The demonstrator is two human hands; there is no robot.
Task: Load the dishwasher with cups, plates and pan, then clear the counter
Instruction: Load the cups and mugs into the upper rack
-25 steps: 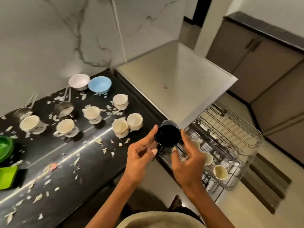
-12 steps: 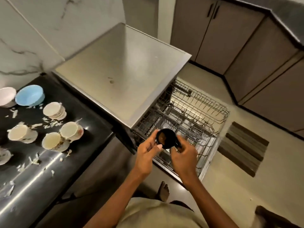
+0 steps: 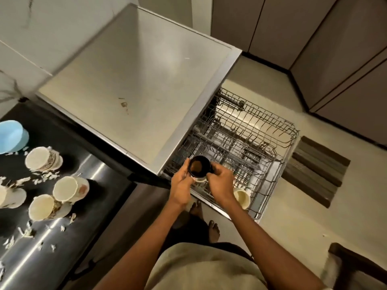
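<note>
Both hands, left [image 3: 181, 189] and right [image 3: 219, 185], grasp the black cup [image 3: 200, 166] just past the desk [image 3: 62, 237] edge, lower than before over the dishwasher rack [image 3: 272, 164]; open wire slots lie beyond.

- Brushed, matt metal dishwasher top [image 3: 134, 80].
- Wire metal rack [image 3: 261, 147], apparently coated.
- Glossy black counter [image 3: 62, 248] strewn with flaky scraps.
- Glazed cream cups [image 3: 67, 189]; dark glossy cup [image 3: 200, 166].

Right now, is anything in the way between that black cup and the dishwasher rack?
Nothing visible. Both hands, left hand and right hand, hold the black cup directly above the pulled-out rack; a cream cup sits alongside.
</note>
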